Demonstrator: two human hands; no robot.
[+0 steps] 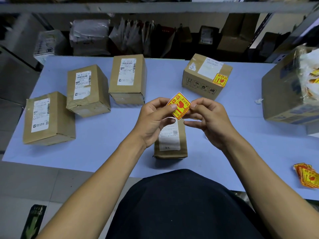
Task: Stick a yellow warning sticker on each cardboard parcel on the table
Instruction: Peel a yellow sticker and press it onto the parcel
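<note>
Both hands pinch one yellow warning sticker [179,105] with their fingers, the left hand [153,118] on its left edge, the right hand [205,118] on its right. The small cardboard parcel [170,142] lies right below them on the worktop [103,144], long side pointing away

bare forearms [96,183], no sleeves, dark top [181,207]

The worktop [103,144] has a smooth, matt pale-blue surface. On it, the parcels [49,118] are matt brown cardboard, some creased, with white paper labels; the one beyond the hands [207,75] carries glossy clear tape. The sticker [180,105] held above the worktop is slightly glossy yellow paper with red print. At the worktop's right edge, crinkled shiny plastic [309,73] spills from a large cardboard box [279,97].
</note>
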